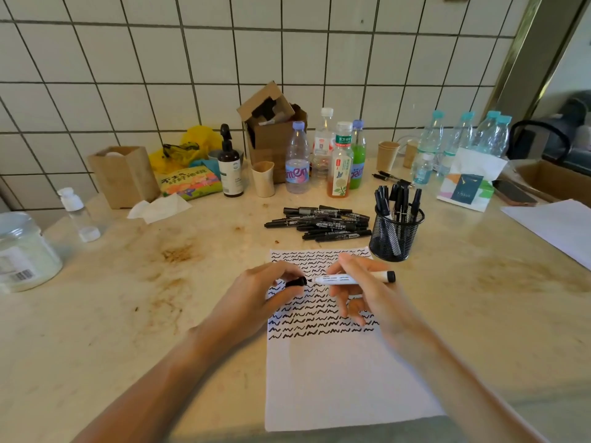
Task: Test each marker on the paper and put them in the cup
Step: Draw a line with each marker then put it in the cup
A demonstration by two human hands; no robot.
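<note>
Above the white sheet of paper with its rows of black squiggles, your right hand pinches a white-barrelled marker level, while your left hand pinches its black cap just off the tip. I judge you are uncapping or recapping; either way, a tested marker must be capped squarely and dropped into the black wire-mesh cup, beside the pile of black markers. Barrel print is unreadable, though "TISSUE" shows on the white tissue pack.
</note>
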